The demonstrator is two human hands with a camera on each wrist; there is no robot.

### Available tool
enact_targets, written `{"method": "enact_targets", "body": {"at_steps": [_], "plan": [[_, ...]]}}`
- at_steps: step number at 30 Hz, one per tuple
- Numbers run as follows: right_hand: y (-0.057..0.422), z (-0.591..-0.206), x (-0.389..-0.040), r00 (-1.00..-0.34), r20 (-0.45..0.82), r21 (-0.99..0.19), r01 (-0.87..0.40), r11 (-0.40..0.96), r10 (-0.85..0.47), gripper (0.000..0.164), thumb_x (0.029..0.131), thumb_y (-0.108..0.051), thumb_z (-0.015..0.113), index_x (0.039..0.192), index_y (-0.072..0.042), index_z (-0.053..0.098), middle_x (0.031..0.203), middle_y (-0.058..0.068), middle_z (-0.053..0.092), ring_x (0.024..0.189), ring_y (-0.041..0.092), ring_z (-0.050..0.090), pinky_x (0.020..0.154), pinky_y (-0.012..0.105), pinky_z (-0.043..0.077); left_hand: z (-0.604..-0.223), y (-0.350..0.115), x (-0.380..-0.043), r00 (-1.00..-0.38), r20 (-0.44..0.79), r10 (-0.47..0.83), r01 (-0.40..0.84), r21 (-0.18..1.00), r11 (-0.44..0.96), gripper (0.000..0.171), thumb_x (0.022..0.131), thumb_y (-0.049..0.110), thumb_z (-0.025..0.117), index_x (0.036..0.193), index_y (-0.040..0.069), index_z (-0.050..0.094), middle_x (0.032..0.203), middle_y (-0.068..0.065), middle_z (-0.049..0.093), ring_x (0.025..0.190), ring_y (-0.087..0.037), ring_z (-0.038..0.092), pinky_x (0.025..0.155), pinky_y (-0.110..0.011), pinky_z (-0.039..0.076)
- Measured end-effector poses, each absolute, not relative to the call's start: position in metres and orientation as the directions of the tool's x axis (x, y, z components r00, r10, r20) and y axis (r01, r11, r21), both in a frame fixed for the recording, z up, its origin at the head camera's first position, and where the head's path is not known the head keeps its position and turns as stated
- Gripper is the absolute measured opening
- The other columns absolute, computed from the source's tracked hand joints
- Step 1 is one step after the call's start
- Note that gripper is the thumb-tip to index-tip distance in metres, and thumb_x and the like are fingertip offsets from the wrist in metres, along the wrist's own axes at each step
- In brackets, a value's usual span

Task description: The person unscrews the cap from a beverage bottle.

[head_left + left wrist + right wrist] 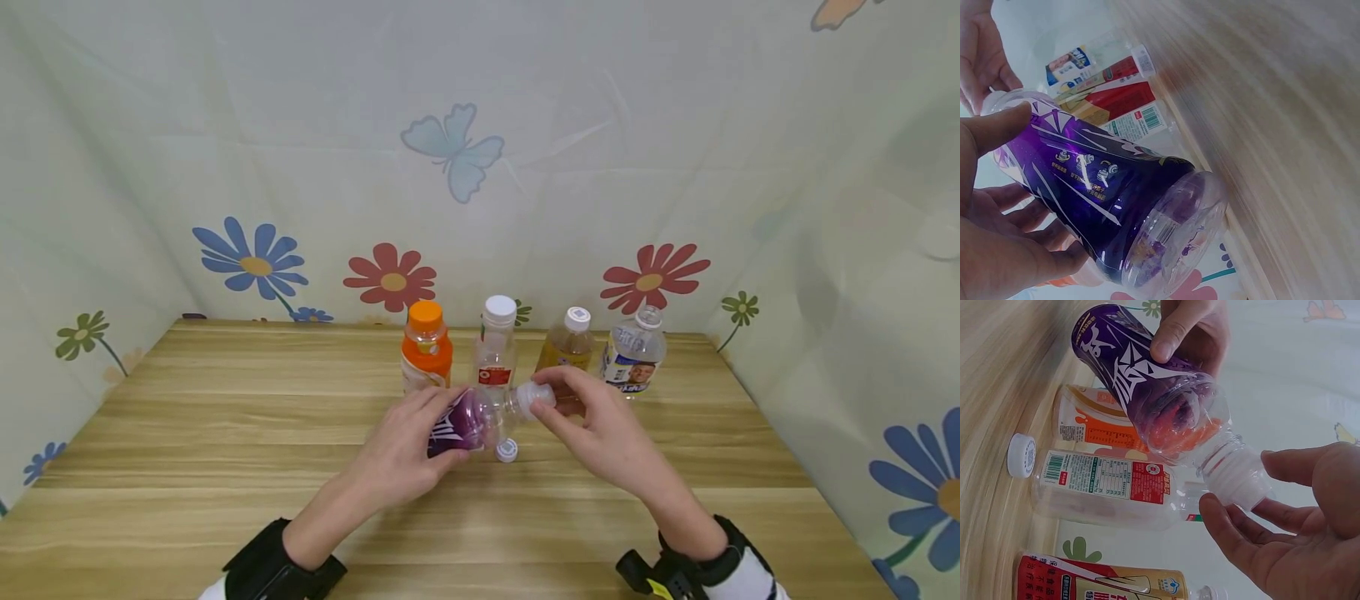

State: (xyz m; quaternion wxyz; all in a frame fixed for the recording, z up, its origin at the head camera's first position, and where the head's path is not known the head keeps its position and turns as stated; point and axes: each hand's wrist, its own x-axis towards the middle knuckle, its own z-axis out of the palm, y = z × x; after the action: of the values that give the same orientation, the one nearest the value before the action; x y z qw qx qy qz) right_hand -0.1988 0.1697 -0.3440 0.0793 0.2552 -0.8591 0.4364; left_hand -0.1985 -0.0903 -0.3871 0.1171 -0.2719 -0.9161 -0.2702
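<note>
A clear plastic bottle with a purple label (1104, 181) is held tilted onto its side above the table. My left hand (408, 442) grips it round the label, thumb on one side and fingers on the other. At its neck is a translucent white cap (1241, 481), with the thumb and fingers of my right hand (600, 429) about it, pinching it. Below the bottle's neck, a loose white cap (507, 450) lies on the wood-grain table (262, 433).
Behind my hands stand an orange bottle (426, 346) with an orange cap, a clear bottle (497, 337) with a white cap, a yellowish bottle (567, 346) with a white cap and an uncapped clear bottle (633, 354). A flowered curtain (525, 225) surrounds the table.
</note>
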Motion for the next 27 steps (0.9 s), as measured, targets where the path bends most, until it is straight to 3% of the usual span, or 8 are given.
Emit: {"method": "enact_targets", "body": {"at_steps": [11,27], "plan": [[0.1702,-0.344,-0.1987,-0.827,0.378,-0.708,-0.548,0.445,-0.417,0.034,0.09,0.0,0.07,0.122,-0.004,0.059,0.117,-0.001,0.059,0.104,0.021,0.059,0.081,0.024,0.051,-0.3875,-0.0905,-0.1986,-0.834,0.342,0.433,0.549,0.437,0.713,0.07,0.08,0.028,0.083,0.141,0.015,0.05,0.13,0.003,0.055,0.117,-0.016,0.052,0.102,-0.037,0.036],[0.1697,-0.3444,-0.1991,-0.802,0.411,-0.691,-0.585,0.426,-0.434,0.037,0.087,0.006,0.07,0.121,-0.006,0.06,0.116,-0.002,0.058,0.102,0.018,0.06,0.081,0.027,0.052,-0.3869,-0.0914,-0.1986,-0.834,0.337,0.437,0.549,0.436,0.713,0.07,0.082,0.031,0.081,0.142,0.014,0.05,0.131,0.002,0.054,0.118,-0.017,0.052,0.103,-0.038,0.036]]}}
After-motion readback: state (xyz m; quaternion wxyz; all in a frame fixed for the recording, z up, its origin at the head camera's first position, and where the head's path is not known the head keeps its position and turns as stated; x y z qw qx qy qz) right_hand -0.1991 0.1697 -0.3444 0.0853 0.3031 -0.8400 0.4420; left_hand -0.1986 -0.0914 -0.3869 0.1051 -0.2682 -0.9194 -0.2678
